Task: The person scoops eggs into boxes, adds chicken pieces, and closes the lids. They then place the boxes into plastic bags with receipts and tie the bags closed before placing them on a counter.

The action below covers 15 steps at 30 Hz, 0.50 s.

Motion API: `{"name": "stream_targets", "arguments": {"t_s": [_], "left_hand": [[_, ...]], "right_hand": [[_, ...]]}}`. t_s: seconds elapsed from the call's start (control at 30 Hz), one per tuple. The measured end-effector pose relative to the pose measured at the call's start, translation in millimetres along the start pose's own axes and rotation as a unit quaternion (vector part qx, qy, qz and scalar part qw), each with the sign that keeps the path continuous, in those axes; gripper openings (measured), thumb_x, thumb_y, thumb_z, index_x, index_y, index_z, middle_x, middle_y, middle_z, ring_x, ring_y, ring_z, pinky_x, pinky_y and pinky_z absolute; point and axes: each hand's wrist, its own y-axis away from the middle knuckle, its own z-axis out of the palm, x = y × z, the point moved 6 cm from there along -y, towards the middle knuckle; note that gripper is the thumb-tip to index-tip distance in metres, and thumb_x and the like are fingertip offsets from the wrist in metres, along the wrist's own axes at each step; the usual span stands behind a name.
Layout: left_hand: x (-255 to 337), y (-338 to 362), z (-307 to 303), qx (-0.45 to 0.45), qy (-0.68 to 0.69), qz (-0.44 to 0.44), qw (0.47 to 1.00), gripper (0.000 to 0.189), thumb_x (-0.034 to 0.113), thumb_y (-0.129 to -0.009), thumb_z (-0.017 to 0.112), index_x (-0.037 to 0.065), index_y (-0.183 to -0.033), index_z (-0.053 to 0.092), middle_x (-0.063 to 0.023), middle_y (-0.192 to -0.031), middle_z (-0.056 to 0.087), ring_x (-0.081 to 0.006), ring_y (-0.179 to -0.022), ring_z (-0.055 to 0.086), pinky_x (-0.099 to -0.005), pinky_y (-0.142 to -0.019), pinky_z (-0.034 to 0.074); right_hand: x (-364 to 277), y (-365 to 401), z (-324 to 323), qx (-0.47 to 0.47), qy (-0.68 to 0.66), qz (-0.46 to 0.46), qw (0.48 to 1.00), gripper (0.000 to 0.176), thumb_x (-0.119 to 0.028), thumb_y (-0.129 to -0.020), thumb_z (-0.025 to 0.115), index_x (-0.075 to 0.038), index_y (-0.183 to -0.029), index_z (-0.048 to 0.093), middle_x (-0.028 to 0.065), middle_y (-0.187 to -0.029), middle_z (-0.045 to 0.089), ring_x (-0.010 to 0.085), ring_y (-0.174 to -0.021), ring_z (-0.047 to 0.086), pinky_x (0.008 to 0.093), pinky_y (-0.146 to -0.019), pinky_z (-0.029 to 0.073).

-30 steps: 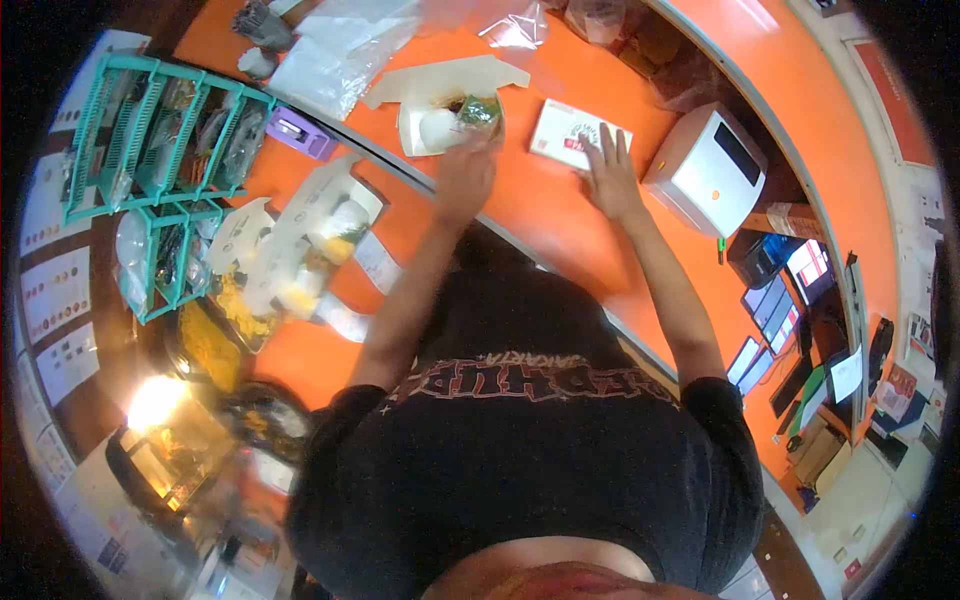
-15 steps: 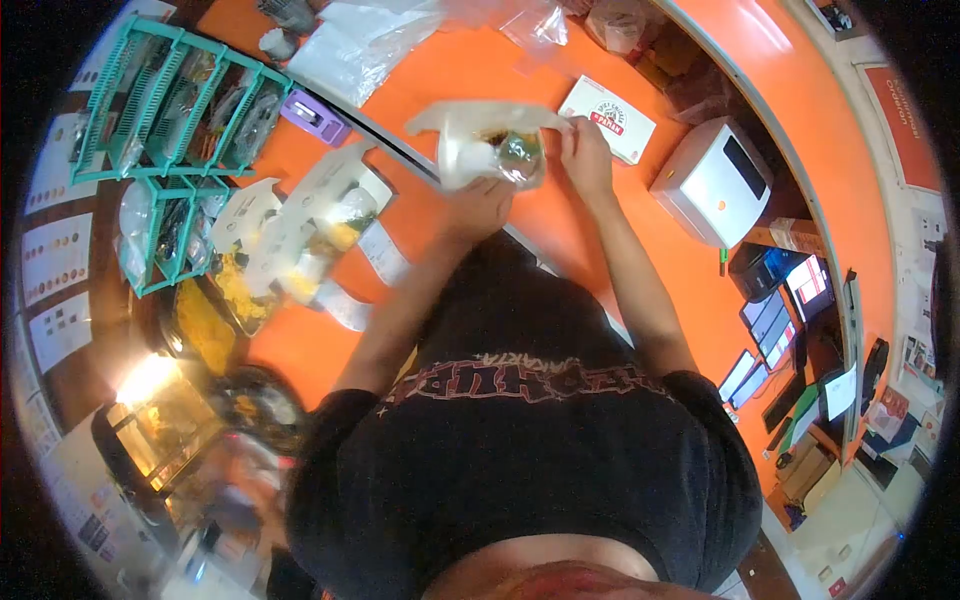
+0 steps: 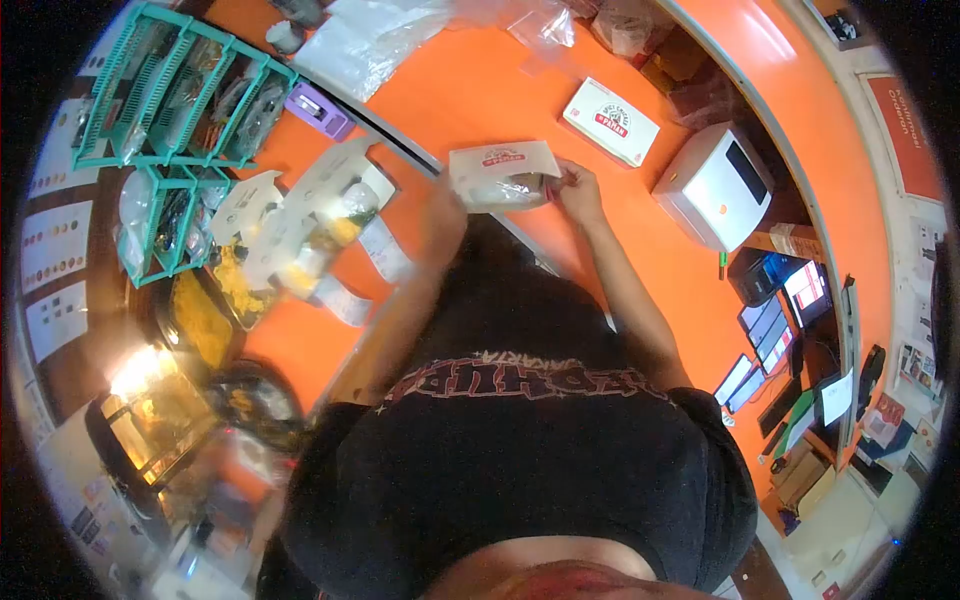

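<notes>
Folding: We think the step in hand is closing up our food box [image 3: 500,174], with its lid [image 3: 503,155] bent over so it hides part of the inside.
Food box: It is at the upper middle of the frame. We cannot tell if it sits on the orange counter [image 3: 470,95] or is held just above.
Gap: Some shiny wrap [image 3: 515,190] shows under the lid.
Left hand: Our left hand [image 3: 440,215] is blurry at the box's left end. We cannot tell how far open its fingers are, or if they grip.
Right hand: Our right hand [image 3: 580,192] has its fingers bent in close, and they seem to have hold of the box's right end.
White box: We see another white box [image 3: 610,122] lying shut at the upper right.
Open boxes: More open boxes [image 3: 310,195] are at the left, near paper slips [image 3: 383,252].
Next move: Shutting ours would call for steady sides, a soft push on the lid, and no wrap caught.
</notes>
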Motion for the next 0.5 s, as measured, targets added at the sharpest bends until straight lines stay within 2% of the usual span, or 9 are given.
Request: {"name": "stream_targets", "arguments": {"t_s": [0.03,0.13,0.23,0.33,0.37,0.4,0.43,0.5], "left_hand": [[1,-1,-1,0.009,-0.004,-0.001,1.000,0.038,0.010,-0.093,0.049,0.003,-0.130,0.057,-0.0204,-0.086,0.068,-0.0372,-0.080,0.067,-0.0479,-0.072,0.053],[4,0,4,-0.016,0.046,0.042,0.998,0.046,0.007,-0.093,0.049,0.003,-0.139,0.047,-0.0237,-0.110,0.062,-0.0399,-0.101,0.062,-0.0476,-0.085,0.051],[-1,-9,10,-0.033,0.093,0.091,0.991,0.057,0.005,-0.093,0.049,0.003,-0.148,0.037,-0.0270,-0.135,0.055,-0.0426,-0.122,0.056,-0.0473,-0.099,0.049],[-1,-2,15,0.007,0.031,0.215,0.976,0.058,0.011,-0.095,0.049,0.003,-0.150,0.031,-0.0255,-0.149,0.042,-0.0425,-0.134,0.045,-0.0482,-0.109,0.039],[-9,-5,18,-0.060,0.210,0.137,0.966,0.059,0.014,-0.096,0.049,0.003,-0.150,0.030,-0.0256,-0.149,0.041,-0.0423,-0.135,0.044,-0.0489,-0.110,0.037],[-5,-8,15,-0.126,0.380,0.055,0.915,0.059,0.018,-0.097,0.049,0.002,-0.151,0.028,-0.0258,-0.149,0.041,-0.0421,-0.136,0.042,-0.0497,-0.111,0.035],[-5,-8,20,-0.187,0.534,-0.029,0.824,0.060,0.021,-0.099,0.048,0.001,-0.151,0.027,-0.0259,-0.149,0.040,-0.0420,-0.137,0.040,-0.0504,-0.113,0.033],[-32,-21,31,-0.196,0.433,-0.027,0.880,0.061,0.028,-0.100,0.047,-0.001,-0.150,0.028,-0.0273,-0.148,0.040,-0.0417,-0.139,0.038,-0.0496,-0.115,0.029]], "right_hand": [[-1,0,3,-0.028,-0.067,0.064,0.995,0.035,0.010,-0.081,0.060,0.000,-0.114,0.070,0.0100,-0.095,0.074,0.0221,-0.077,0.070,0.0337,-0.070,0.056],[-2,3,7,-0.100,-0.096,0.081,0.987,0.033,0.003,-0.087,0.060,0.002,-0.120,0.066,0.0084,-0.102,0.071,0.0190,-0.087,0.067,0.0313,-0.076,0.054],[-6,4,7,-0.123,-0.216,0.194,0.949,0.037,-0.015,-0.095,0.060,0.001,-0.128,0.061,0.0084,-0.109,0.069,0.0167,-0.096,0.063,0.0314,-0.080,0.052],[-34,12,5,-0.086,-0.191,0.267,0.940,0.044,-0.032,-0.101,0.054,-0.003,-0.133,0.057,0.0072,-0.113,0.067,0.0168,-0.101,0.061,0.0339,-0.085,0.051],[-35,13,8,-0.109,-0.115,0.269,0.950,0.044,-0.033,-0.101,0.053,-0.004,-0.134,0.058,0.0069,-0.115,0.067,0.0166,-0.100,0.060,0.0325,-0.086,0.050],[-34,15,10,-0.130,-0.039,0.268,0.954,0.043,-0.034,-0.102,0.053,-0.005,-0.134,0.058,0.0066,-0.116,0.066,0.0164,-0.099,0.060,0.0310,-0.087,0.048],[-34,15,10,-0.149,0.038,0.266,0.952,0.043,-0.035,-0.102,0.052,-0.007,-0.134,0.058,0.0064,-0.118,0.065,0.0162,-0.098,0.059,0.0296,-0.089,0.047],[-6,11,14,-0.148,0.000,0.250,0.957,0.046,-0.032,-0.102,0.052,-0.007,-0.140,0.054,0.0070,-0.119,0.065,0.0170,-0.101,0.059,0.0301,-0.091,0.046]]}}
